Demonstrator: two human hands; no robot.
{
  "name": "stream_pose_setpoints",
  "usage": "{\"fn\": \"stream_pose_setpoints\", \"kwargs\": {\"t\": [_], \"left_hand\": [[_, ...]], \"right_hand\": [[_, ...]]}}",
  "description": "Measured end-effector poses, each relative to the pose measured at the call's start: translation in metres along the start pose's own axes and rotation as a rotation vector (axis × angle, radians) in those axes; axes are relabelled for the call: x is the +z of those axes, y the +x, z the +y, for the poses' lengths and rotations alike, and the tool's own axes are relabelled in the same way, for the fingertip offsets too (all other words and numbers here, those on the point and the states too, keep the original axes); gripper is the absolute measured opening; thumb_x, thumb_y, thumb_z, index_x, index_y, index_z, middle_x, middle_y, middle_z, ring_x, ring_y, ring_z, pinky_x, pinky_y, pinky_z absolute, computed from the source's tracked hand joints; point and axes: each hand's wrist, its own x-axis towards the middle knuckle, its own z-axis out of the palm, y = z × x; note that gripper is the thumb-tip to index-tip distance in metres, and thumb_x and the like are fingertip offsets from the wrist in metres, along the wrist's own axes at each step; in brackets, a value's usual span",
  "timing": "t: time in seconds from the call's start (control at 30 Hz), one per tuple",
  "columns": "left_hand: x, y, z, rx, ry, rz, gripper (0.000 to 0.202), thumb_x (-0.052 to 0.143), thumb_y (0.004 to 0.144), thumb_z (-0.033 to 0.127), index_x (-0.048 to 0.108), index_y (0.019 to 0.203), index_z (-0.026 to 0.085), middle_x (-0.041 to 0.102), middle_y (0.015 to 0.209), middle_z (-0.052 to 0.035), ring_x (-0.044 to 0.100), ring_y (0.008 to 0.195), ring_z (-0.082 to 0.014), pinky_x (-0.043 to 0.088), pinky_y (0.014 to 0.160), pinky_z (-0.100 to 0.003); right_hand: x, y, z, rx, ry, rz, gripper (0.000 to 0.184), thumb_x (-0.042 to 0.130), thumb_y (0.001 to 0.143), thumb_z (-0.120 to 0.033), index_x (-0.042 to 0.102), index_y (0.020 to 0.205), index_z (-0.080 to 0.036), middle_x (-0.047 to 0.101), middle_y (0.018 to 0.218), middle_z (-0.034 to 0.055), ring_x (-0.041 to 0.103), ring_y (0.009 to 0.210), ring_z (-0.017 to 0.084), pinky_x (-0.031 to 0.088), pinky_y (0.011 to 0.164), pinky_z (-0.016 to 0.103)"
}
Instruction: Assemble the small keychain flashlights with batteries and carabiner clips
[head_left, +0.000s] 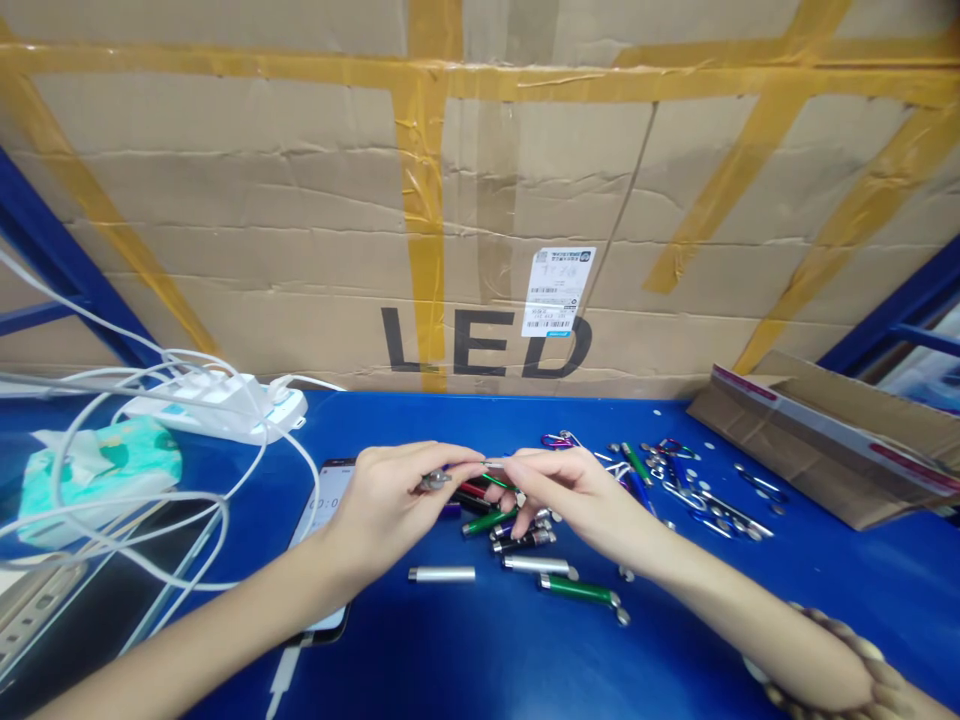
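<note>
My left hand [405, 500] and my right hand [574, 490] meet above the table, thumbs and fingers pinched together around a small slim part [493, 463], mostly covered by the fingertips. A grey metallic tip [435, 481] pokes out from my left fist; the rest of that object is hidden. Below my right fingertips hangs a green carabiner [496, 482]. Under the hands lie several small tube-shaped lights, among them a green tube [577, 589], a silver tube [442, 574] and a black one [525, 541].
Several carabiners [682, 495] and small discs lie scattered right. A phone [330, 500] with a cable sits by my left forearm. White cables [217, 500], a power strip [225, 405] and a tissue pack [97, 470] fill the left. An open carton [810, 440] stands right; a big box [300, 250] behind.
</note>
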Motion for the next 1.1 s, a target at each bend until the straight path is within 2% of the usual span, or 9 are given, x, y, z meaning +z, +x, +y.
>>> {"fn": "stream_pose_setpoints", "kwargs": {"t": [0.13,0.37,0.43,0.53,0.6,0.67,0.8,0.97,1.1], "left_hand": [[-0.001,0.0,-0.005,-0.016,0.02,-0.027,0.006,0.069,0.077,0.016,0.072,0.081,0.018,0.076,0.072,-0.0003,0.067,0.052,-0.0111,0.053,0.052,-0.015],[-0.001,0.0,-0.003,0.017,-0.015,-0.019,0.01,0.067,0.078,0.015,0.073,0.085,0.016,0.075,0.066,-0.0017,0.06,0.043,-0.0092,0.048,0.044,-0.016],[-0.002,0.001,0.0,0.017,-0.026,-0.01,0.008,0.067,0.077,0.014,0.073,0.082,0.015,0.073,0.062,-0.0014,0.058,0.041,-0.0086,0.046,0.042,-0.016],[-0.004,0.004,0.005,0.007,-0.038,0.008,0.006,0.068,0.075,0.012,0.073,0.078,0.014,0.075,0.065,-0.0028,0.058,0.042,-0.0084,0.046,0.042,-0.015],[-0.006,0.007,0.009,-0.005,-0.06,0.015,0.006,0.069,0.073,0.011,0.073,0.076,0.014,0.074,0.063,-0.0023,0.057,0.04,-0.0079,0.046,0.041,-0.015],[-0.007,0.009,0.011,-0.016,-0.095,0.022,0.006,0.069,0.073,0.01,0.074,0.074,0.014,0.072,0.059,-0.0014,0.055,0.039,-0.0076,0.045,0.041,-0.015],[-0.009,0.011,0.014,-0.025,-0.13,0.064,0.008,0.069,0.074,0.01,0.074,0.07,0.014,0.065,0.05,0.0013,0.051,0.038,-0.0072,0.042,0.039,-0.015],[-0.006,0.005,0.009,0.107,-0.139,0.074,0.012,0.063,0.079,0.009,0.074,0.078,0.014,0.052,0.044,0.0045,0.042,0.037,-0.0063,0.036,0.037,-0.016],[-0.001,-0.002,0.003,0.185,-0.123,0.097,0.018,0.057,0.083,0.007,0.073,0.087,0.015,0.049,0.047,0.0049,0.038,0.04,-0.0065,0.033,0.038,-0.017]], "right_hand": [[-0.004,0.004,0.0,-0.034,-0.044,-0.017,0.027,0.053,0.087,-0.036,0.071,0.099,-0.019,0.062,0.08,0.0018,0.061,0.06,0.008,0.054,0.056,0.02],[-0.006,0.005,-0.001,-0.125,-0.19,0.059,0.022,0.057,0.085,-0.03,0.071,0.101,-0.023,0.065,0.085,0.0035,0.058,0.056,0.008,0.053,0.054,0.023],[-0.005,0.003,-0.001,-0.199,-0.272,0.108,0.021,0.057,0.085,-0.027,0.071,0.1,-0.025,0.067,0.086,0.0041,0.058,0.058,0.01,0.053,0.054,0.024],[-0.005,0.0,-0.004,-0.367,-0.444,0.186,0.021,0.057,0.085,-0.021,0.072,0.097,-0.026,0.069,0.089,0.0051,0.062,0.071,0.014,0.054,0.065,0.03],[-0.004,-0.002,-0.007,-0.414,-0.481,0.205,0.021,0.057,0.084,-0.018,0.073,0.096,-0.025,0.07,0.092,0.0051,0.064,0.079,0.016,0.054,0.072,0.032],[-0.002,-0.004,-0.008,-0.339,-0.385,0.16,0.02,0.057,0.084,-0.02,0.072,0.097,-0.026,0.07,0.093,0.005,0.064,0.078,0.016,0.056,0.071,0.032],[0.004,-0.004,-0.007,-0.089,0.014,0.019,0.026,0.057,0.085,-0.03,0.068,0.108,-0.024,0.069,0.084,0.0043,0.065,0.069,0.013,0.059,0.061,0.027],[0.009,-0.003,-0.006,-0.041,0.233,-0.016,0.022,0.063,0.08,-0.029,0.07,0.101,-0.026,0.059,0.069,-0.0025,0.063,0.06,0.008,0.058,0.063,0.024],[0.011,-0.004,-0.007,-0.04,0.206,0.006,0.022,0.064,0.079,-0.031,0.071,0.099,-0.027,0.055,0.064,-0.0032,0.06,0.059,0.008,0.059,0.065,0.027]]}}
